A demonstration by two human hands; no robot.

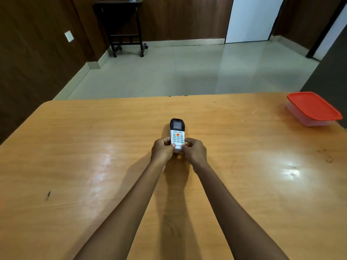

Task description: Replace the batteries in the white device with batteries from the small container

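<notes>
A white remote control (177,135) with a black top, a small screen and an orange button is held face up over the middle of the wooden table (75,147). My left hand (162,151) grips its lower left side and my right hand (194,152) grips its lower right side, thumbs on its bottom end. A small clear container with a red lid (312,108) sits shut at the table's far right corner. No batteries are visible.
Beyond the table's far edge lies a pale tiled floor. A dark wheeled stand (122,27) is by the wood-panelled wall at the back left. A white door (251,17) is at the back right.
</notes>
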